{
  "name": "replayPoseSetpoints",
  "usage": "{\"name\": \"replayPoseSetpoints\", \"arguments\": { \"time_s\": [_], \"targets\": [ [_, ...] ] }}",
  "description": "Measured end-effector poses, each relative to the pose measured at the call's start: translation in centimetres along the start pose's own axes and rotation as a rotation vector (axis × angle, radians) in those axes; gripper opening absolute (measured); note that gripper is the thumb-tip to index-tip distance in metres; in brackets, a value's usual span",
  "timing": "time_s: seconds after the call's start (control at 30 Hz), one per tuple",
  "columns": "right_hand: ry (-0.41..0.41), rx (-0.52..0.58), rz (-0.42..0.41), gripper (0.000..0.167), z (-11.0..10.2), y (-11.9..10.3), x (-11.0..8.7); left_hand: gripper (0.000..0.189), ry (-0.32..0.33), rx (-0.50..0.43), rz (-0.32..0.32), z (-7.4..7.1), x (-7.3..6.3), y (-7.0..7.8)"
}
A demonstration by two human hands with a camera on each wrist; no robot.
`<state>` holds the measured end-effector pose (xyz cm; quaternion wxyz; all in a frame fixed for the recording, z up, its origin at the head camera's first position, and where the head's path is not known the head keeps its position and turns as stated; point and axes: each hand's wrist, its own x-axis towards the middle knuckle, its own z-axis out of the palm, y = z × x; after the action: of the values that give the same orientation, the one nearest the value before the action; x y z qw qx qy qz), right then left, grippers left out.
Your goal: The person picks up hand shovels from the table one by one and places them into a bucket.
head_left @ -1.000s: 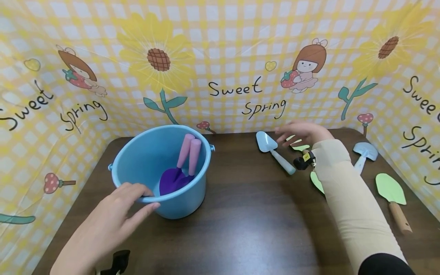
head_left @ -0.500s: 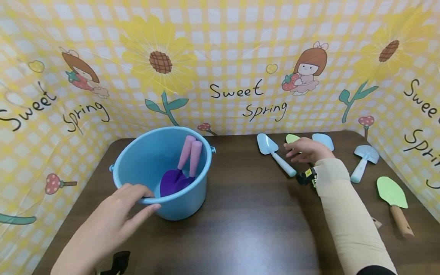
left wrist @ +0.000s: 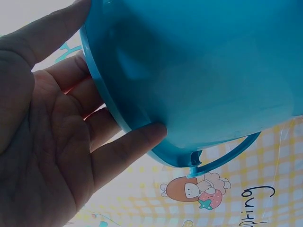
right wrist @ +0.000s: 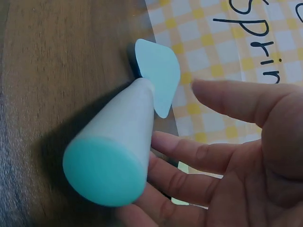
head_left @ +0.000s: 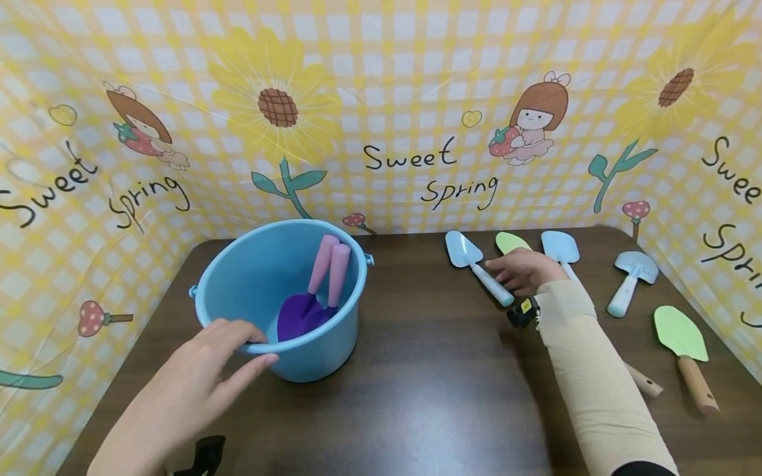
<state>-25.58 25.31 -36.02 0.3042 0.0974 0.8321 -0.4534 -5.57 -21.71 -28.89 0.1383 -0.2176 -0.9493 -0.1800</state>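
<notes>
My left hand (head_left: pixel 196 377) grips the near rim of a light blue bucket (head_left: pixel 321 360), thumb on one side of the wall and fingers on the other. Two toy trowels with purple blades (head_left: pixel 294 320) and pink handles stand inside, leaning on its right wall. At the back right, my right hand (head_left: pixel 526 270) hovers by a light blue trowel (head_left: pixel 491 285) that lies on the table. In the right wrist view the fingers are spread, fingertips right at the side of its handle (right wrist: pixel 120 123). The hand partly covers a green trowel (head_left: pixel 510 242) behind it.
To the right lie two light blue shovels, one with a squarish blade (head_left: pixel 559 246) and one with a wide blade (head_left: pixel 635 266). A green trowel with a wooden handle (head_left: pixel 681 334) lies nearer. Another wooden handle (head_left: pixel 647 382) shows beside the sleeve. A patterned cloth (head_left: pixel 405 79) walls the table.
My right hand has come down and nearer, from above the table's back edge to beside the light blue trowel's handle. My left hand and the bucket have stayed put.
</notes>
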Motion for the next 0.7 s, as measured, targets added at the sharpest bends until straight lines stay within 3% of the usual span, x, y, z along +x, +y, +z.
{"name": "replayPoseSetpoints", "arguments": {
  "time_s": [0.37, 0.7],
  "targets": [
    [-0.023, -0.049, 0.004, 0.048, 0.5, -0.2, 0.2, 0.013, 0.004, -0.004, 0.014, -0.1, 0.0, 0.1],
    [0.031, -0.104, 0.009, 0.033, 1.1, -0.3, 0.5, 0.012, -0.012, -0.006, -0.007, -0.2, 0.0, 0.1]
  ]
}}
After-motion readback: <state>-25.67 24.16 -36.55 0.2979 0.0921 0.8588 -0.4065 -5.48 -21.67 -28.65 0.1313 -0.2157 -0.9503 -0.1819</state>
